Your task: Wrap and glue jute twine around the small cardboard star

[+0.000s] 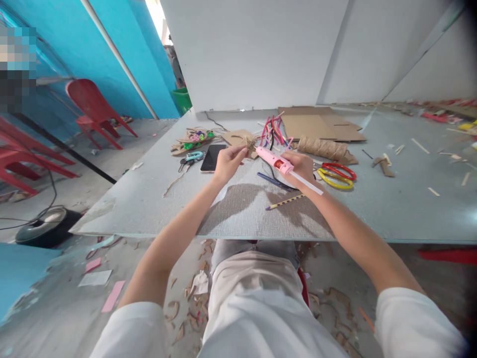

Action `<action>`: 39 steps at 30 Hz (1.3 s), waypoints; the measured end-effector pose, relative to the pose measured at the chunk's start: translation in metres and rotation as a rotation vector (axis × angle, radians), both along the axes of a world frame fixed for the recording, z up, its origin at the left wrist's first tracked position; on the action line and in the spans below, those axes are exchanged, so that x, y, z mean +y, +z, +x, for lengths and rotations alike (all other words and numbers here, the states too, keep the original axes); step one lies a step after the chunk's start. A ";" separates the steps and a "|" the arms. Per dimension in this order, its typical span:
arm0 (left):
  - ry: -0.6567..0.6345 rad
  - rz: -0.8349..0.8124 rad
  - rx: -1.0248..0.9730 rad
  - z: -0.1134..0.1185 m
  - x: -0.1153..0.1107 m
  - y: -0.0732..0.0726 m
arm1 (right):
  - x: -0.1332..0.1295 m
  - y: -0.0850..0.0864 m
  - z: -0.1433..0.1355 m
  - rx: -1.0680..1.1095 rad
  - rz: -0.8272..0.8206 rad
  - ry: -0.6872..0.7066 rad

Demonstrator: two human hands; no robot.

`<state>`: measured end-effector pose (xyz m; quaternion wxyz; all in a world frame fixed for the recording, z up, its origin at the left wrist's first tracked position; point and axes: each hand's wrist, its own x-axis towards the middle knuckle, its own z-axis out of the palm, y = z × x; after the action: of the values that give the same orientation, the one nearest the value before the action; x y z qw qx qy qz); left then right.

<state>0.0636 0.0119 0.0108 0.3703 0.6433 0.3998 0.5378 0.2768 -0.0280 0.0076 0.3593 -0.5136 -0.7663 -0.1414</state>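
My right hand [301,165] is wrapped round a pink hot glue gun [271,158], with a white glue stick [307,183] poking out of its back end. The gun's nozzle points left at a small bundle of brown twine [250,143], which my left hand [231,160] pinches between thumb and fingers. Beneath the bundle lies a cut piece of cardboard [235,135]. Whether the nozzle touches the twine I cannot tell. A black phone [213,158] rests just left of my left hand. Close to my right hand are red-and-yellow-handled scissors [337,176].
Behind my hands lie colourful pipe cleaners [271,130], a roll of twine [322,148] and cardboard sheets [320,123]. A pencil [285,202] and a blue pen [275,181] lie nearer me. Keys [184,163] and a decorated cardboard piece [194,140] sit left. Red chairs [89,107] stand beyond.
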 end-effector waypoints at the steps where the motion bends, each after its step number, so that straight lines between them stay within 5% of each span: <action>1: 0.001 -0.001 -0.002 0.000 0.000 0.000 | 0.000 0.000 0.000 -0.001 -0.004 0.001; 39: -0.026 0.123 0.079 -0.003 0.013 -0.013 | -0.004 0.004 -0.002 -0.007 -0.053 -0.049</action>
<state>0.0606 0.0253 -0.0021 0.3209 0.6908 0.3720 0.5305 0.2743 -0.0322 0.0113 0.3395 -0.5408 -0.7582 -0.1316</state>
